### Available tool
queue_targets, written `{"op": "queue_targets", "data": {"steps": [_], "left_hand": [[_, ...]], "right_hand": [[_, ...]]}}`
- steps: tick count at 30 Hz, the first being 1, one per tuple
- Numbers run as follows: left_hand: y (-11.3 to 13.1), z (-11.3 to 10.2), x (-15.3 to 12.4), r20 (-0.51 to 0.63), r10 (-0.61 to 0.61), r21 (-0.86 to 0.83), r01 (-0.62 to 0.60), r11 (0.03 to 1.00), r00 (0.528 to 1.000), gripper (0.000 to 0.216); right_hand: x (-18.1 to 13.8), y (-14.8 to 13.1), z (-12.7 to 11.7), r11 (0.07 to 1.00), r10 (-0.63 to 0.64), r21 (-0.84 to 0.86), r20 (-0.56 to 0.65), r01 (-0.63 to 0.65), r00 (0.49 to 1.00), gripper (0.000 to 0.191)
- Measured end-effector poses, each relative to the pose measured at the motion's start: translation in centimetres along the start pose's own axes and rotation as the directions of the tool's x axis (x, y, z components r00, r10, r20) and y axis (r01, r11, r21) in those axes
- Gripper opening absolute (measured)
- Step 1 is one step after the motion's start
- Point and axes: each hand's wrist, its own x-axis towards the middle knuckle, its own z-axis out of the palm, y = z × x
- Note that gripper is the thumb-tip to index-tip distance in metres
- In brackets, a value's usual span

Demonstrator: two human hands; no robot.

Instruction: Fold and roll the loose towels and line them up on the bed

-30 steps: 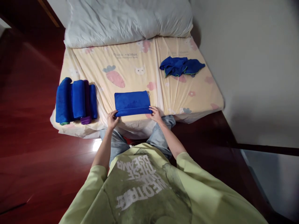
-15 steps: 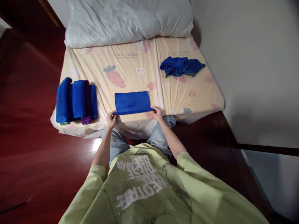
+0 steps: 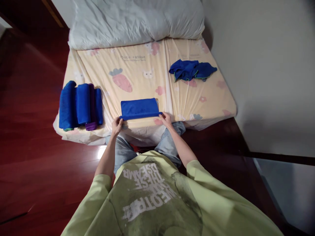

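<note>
A blue towel (image 3: 140, 107) lies flat on the bed in front of me, its near edge rolled into a thin tube. My left hand (image 3: 116, 125) pinches the left end of that rolled edge. At the other end, my right hand (image 3: 165, 119) grips the roll between thumb and fingers. A small pale tag shows at the towel's right side. To the left, several rolled towels (image 3: 83, 103), blue and one purple, lie side by side. A crumpled blue cloth (image 3: 192, 70) with green edging rests farther back on the right.
The bed (image 3: 142, 83) has a cream sheet printed with carrots and rabbits. A bulky pale quilt (image 3: 137, 24) covers its far end. Dark red wooden floor (image 3: 31, 131) lies to the left, and a plain wall (image 3: 265, 72) rises on the right.
The towel's near edge is rolled slightly farther from me, and the flat part beyond it looks a little shorter. Both hands keep their hold at the ends.
</note>
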Motion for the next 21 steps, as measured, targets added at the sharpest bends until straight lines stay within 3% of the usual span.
{"op": "queue_targets", "data": {"steps": [21], "left_hand": [[1.7,0.0,-0.4,-0.023,-0.008,0.088,0.010,0.996,1.000,0.041]], "right_hand": [[0.4,0.6,0.4,1.000,0.004,-0.016,-0.012,-0.004,1.000,0.055]]}}
